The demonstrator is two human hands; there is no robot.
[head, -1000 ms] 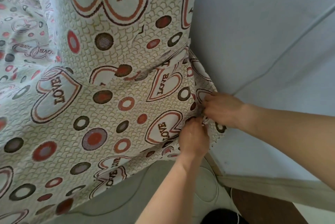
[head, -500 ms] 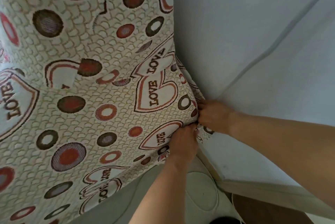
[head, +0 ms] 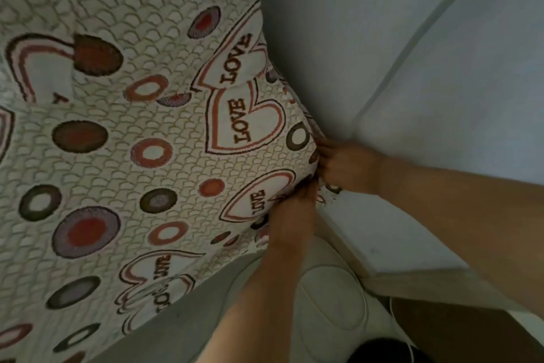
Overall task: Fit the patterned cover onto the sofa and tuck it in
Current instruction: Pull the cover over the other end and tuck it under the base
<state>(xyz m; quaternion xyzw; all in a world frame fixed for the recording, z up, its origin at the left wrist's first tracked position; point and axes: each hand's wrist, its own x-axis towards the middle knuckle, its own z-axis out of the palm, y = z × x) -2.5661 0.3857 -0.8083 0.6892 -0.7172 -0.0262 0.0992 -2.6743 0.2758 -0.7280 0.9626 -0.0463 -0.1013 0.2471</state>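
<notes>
The patterned cover [head: 153,133], cream with hearts reading LOVE and brown and red circles, is stretched over the sofa and fills the left of the view. Its lower right corner is bunched where both hands meet. My left hand [head: 291,215] comes up from below and grips the cover's edge at that corner. My right hand [head: 347,168] reaches in from the right and pinches the same corner, with its fingertips hidden in the fabric beside the wall. The grey sofa body [head: 188,318] shows bare below the cover's hem.
A pale blue wall [head: 412,68] stands right against the sofa's side. A light skirting board [head: 426,280] runs along its foot, with brown floor [head: 459,339] beyond. A thin white cable [head: 397,324] hangs near the floor.
The view has moved in closer to the corner and down. Both hands have stayed at the cover's corner, pressed a little tighter toward the gap by the wall.
</notes>
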